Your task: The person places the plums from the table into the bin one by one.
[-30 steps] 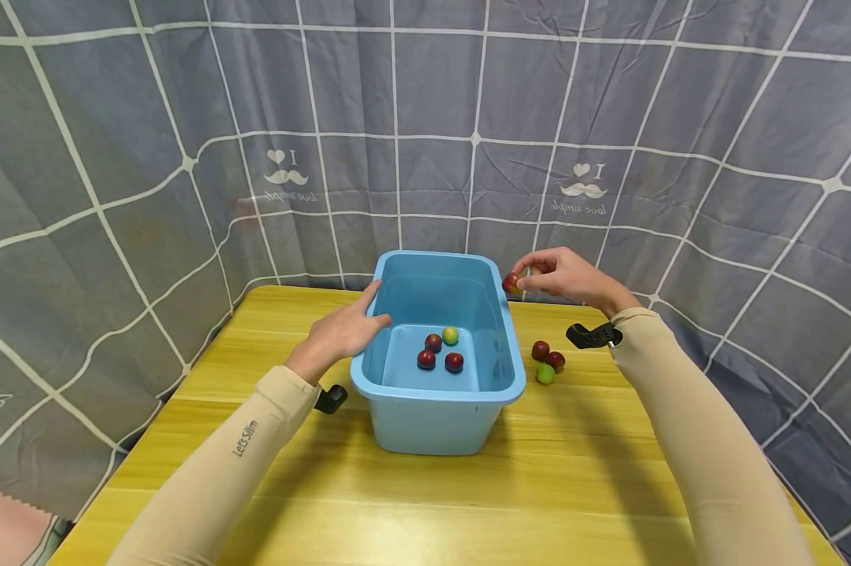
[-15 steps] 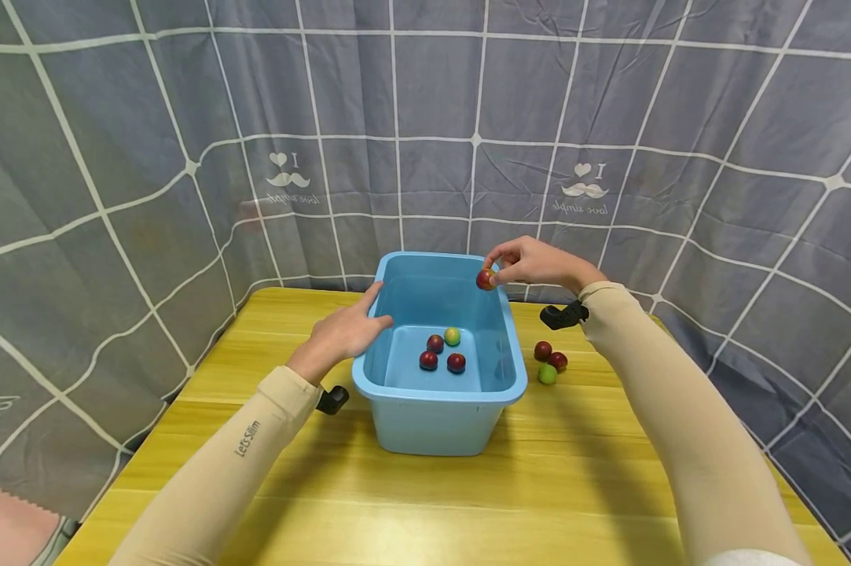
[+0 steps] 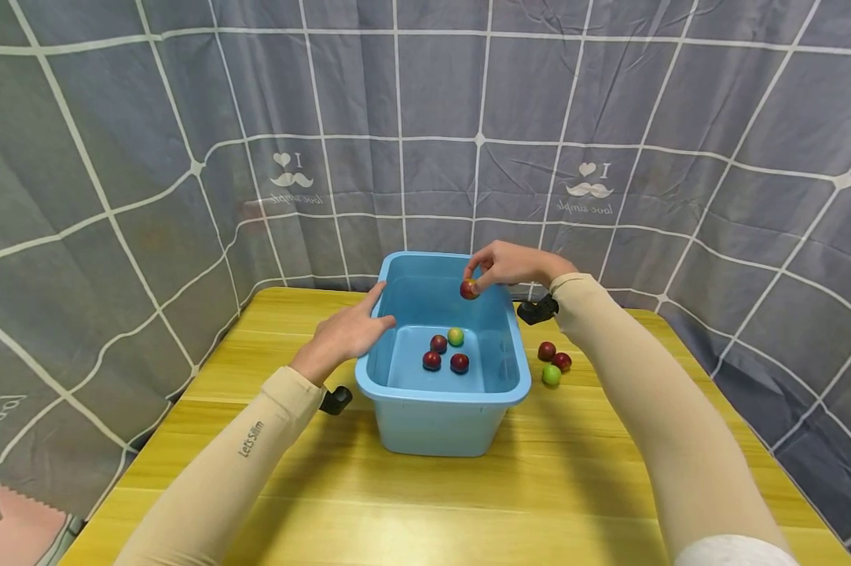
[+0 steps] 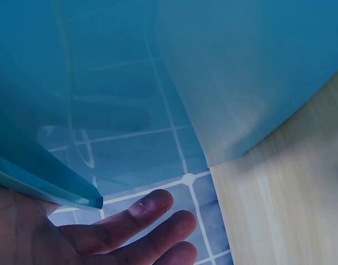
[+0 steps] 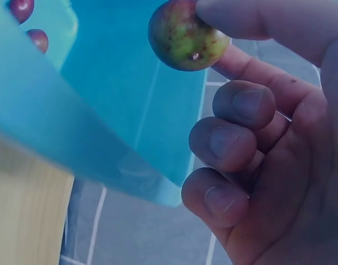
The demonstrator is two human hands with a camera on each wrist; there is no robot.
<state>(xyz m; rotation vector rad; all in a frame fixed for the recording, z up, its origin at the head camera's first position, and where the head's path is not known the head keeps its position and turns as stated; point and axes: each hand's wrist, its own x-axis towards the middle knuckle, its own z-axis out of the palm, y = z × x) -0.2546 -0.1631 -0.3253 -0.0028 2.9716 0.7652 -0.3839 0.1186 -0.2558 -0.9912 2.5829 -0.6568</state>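
R hand [image 3: 513,266] pinching 1 red-green fruit [image 3: 469,289] at its L end, over bin [image 3: 442,395] nr far-R corner; L hand [image 3: 347,330] loosely spread astride L edge.

1 blue tub [image 3: 439,428]. Inside: 3 dark red fruits [image 3: 431,361], 1 yellow-green fruit [image 3: 456,336]. On the surface [image 3: 425,507]: 2 loose red fruits [image 3: 547,350], 1 green fruit [image 3: 551,375]. In right hand [image 3: 513,263]: 1 red-and-green fruit [image 5: 186,41]. Fruit total 8. Black wrist devices [image 3: 538,310]: 2.

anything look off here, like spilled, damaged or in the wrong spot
Nothing looks spilled, and the blue tub stands upright. The oddity is the grey curtain behind it: its printed lettering reads mirrored, perhaps hung back to front. The fruit in the right hand has small dark specks; whether that's damage, I can't tell.
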